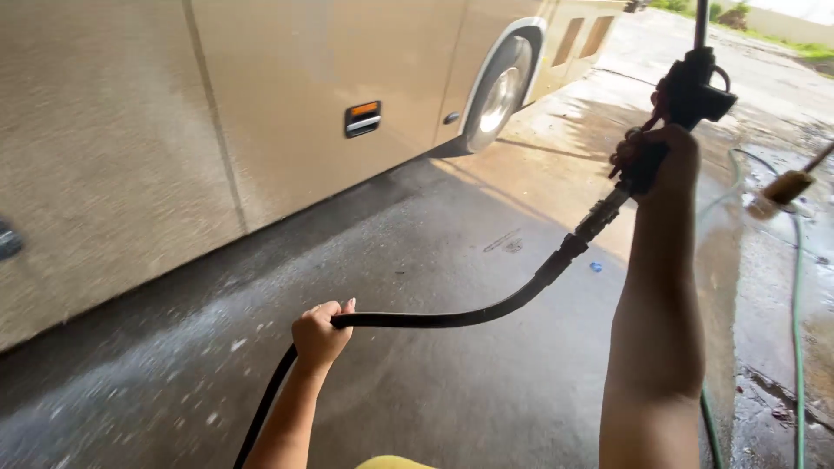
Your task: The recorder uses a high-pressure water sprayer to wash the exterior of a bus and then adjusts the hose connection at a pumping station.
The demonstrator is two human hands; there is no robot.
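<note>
My right hand (656,156) is raised high at the right and grips the handle of a black pressure-washer gun (691,91), whose lance runs up out of the top of the view. A thick black hose (469,314) curves from the gun's base down to the left. My left hand (320,334) is closed around this hose low in the middle, and the hose drops on past my left forearm toward the bottom edge.
A large beige bus (174,113) fills the left and top, with a chrome wheel (499,95) and an orange side marker light (363,118). The concrete ground (452,226) is wet. A thin green hose (796,295) and a long-handled brush (786,187) lie at the right.
</note>
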